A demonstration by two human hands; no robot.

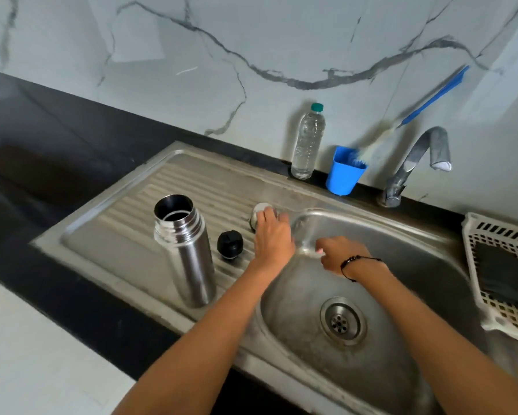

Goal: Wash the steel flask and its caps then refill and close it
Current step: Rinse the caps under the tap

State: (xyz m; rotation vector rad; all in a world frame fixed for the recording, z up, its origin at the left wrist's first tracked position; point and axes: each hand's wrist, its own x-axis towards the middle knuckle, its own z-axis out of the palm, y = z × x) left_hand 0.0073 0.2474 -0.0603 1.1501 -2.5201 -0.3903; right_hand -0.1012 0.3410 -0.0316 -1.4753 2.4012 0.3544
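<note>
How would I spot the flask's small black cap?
Find the ribbed steel draining board left of the sink basin. The open steel flask stands upright there; the black cap sits just to its right. It is the only dark, round, knob-like thing on the board.

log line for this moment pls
left hand: grips steel cap on drainboard | right hand: over basin | flask: open, upright | black cap: beside flask

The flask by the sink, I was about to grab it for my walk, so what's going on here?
A person is partway through washing it. The flask stands open and upright on the draining board, with its black stopper beside it. The left hand grips the steel cap on the board next to the basin. The right hand hovers over the basin, fingers curled; whether it holds anything is unclear. No water runs from the tap.
</note>
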